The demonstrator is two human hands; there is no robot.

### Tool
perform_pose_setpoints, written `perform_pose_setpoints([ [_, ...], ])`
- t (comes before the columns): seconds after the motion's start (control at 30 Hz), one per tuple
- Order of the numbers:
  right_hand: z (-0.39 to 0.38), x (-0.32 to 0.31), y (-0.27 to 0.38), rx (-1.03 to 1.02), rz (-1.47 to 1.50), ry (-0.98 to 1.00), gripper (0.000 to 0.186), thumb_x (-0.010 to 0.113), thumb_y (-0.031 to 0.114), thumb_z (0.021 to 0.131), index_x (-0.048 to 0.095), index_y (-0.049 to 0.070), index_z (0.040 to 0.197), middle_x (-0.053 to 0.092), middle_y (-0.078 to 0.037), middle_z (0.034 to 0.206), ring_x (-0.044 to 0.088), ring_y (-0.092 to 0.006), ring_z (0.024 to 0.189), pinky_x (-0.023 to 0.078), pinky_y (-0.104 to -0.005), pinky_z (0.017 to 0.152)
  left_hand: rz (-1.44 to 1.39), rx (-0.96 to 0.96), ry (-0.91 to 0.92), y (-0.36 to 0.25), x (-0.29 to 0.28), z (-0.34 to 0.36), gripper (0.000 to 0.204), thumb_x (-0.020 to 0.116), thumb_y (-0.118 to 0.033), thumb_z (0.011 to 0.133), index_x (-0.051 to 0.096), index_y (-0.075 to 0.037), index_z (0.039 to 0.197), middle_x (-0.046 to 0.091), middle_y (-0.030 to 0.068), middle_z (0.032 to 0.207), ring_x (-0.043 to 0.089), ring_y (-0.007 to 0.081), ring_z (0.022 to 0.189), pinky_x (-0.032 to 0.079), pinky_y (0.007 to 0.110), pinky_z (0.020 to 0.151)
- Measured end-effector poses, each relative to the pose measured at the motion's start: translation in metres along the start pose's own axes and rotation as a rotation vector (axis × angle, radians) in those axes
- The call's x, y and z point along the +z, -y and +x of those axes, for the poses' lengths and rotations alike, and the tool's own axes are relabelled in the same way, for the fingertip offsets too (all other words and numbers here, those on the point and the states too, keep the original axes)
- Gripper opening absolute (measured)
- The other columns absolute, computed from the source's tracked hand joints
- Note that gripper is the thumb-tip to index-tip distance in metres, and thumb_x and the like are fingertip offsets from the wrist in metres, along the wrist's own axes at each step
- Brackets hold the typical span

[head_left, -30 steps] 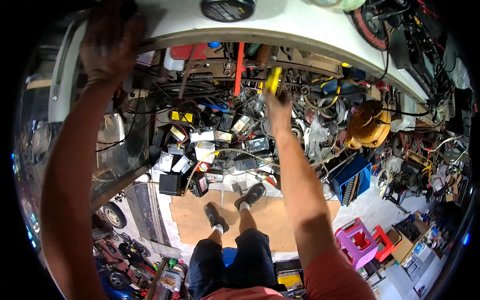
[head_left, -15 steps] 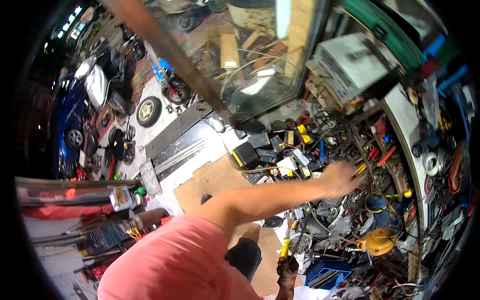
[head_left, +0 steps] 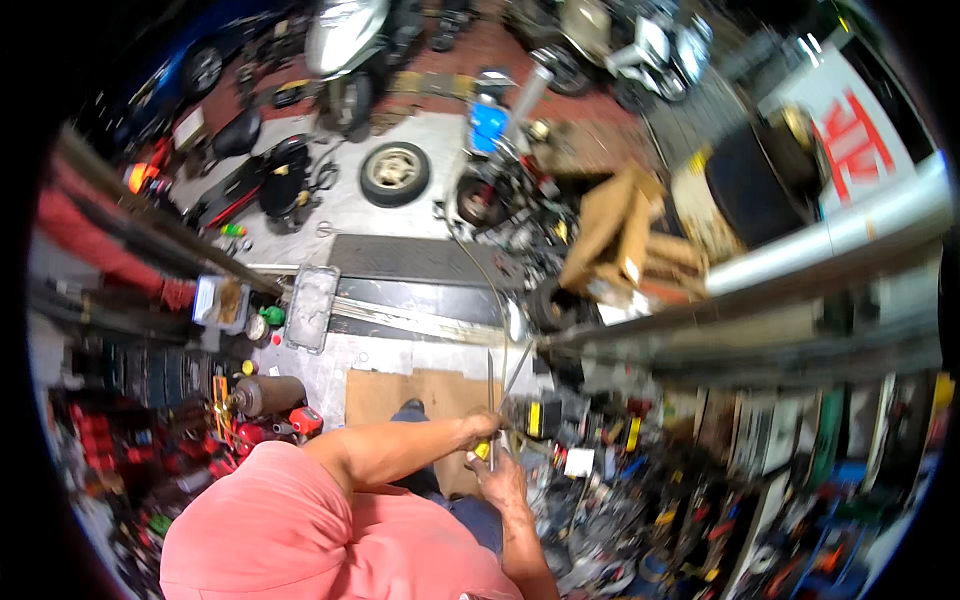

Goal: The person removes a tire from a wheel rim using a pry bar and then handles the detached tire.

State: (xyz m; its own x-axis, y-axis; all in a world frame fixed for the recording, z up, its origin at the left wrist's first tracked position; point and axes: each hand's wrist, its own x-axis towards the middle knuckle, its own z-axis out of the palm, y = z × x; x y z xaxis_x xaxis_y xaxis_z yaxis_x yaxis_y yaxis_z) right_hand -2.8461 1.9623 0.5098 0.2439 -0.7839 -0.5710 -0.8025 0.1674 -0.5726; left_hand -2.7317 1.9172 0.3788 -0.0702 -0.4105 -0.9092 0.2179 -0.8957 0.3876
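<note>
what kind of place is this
Most likely a cluttered vehicle repair workshop opening onto a paved area: a loose wheel lies on the floor, scooters such as the white one stand beyond, and tools and parts are heaped at the right.

The small handle (head_left: pixel 482 451) is bright yellow; the shirt (head_left: pixel 260 530) is plain salmon pink; the cardboard (head_left: pixel 385 395) is tan; the shallow tray (head_left: pixel 313 308) is pale grey; the loose tyre (head_left: pixel 394 174) is black around a cream wheel; the car (head_left: pixel 235 45) is deep blue; the paving (head_left: pixel 440 42) is brick red; the sign (head_left: pixel 857 140) is white with bold red strokes; the gas cylinder (head_left: pixel 272 395) is dull brown.
</note>
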Motion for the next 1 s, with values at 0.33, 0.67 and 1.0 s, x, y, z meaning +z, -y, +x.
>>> perform_pose_setpoints([
  [0.33,0.275,-0.033,0.065,0.509,0.952,-0.100,0.015,0.056,0.022,0.101,0.058,0.014,0.089,0.054,-0.001,0.067,0.053,-0.0164,0.056,0.039,-0.0287,0.046,-0.575,0.158,0.276,-0.201,-0.340,-0.021,0.027,0.071,-0.037,0.099,0.055,-0.016,0.096,0.056,-0.0011,0.074,0.050,0.0080,0.056,0.045,0.032,0.050],
  [0.67,0.555,0.063,0.257,0.350,1.030,0.204,0.019,0.044,-0.005,0.090,0.048,0.006,0.075,0.042,-0.001,0.067,0.047,-0.0158,0.058,0.062,-0.0474,0.086,-0.908,0.067,-0.072,-0.277,-0.549,0.038,0.021,0.068,-0.031,0.101,0.056,-0.014,0.103,0.060,0.0019,0.076,0.050,0.0105,0.055,0.049,0.032,0.055],
  [1.0,0.774,0.112,0.567,0.101,1.043,0.510,0.035,0.043,-0.018,0.081,0.062,-0.002,0.106,0.068,-0.021,0.112,0.072,-0.0350,0.106,0.063,-0.0400,0.087,-1.020,0.243,0.040,-0.466,-0.711,0.149,0.023,0.069,-0.036,0.100,0.055,-0.017,0.099,0.055,-0.0018,0.076,0.047,0.0091,0.056,0.043,0.029,0.055],
])
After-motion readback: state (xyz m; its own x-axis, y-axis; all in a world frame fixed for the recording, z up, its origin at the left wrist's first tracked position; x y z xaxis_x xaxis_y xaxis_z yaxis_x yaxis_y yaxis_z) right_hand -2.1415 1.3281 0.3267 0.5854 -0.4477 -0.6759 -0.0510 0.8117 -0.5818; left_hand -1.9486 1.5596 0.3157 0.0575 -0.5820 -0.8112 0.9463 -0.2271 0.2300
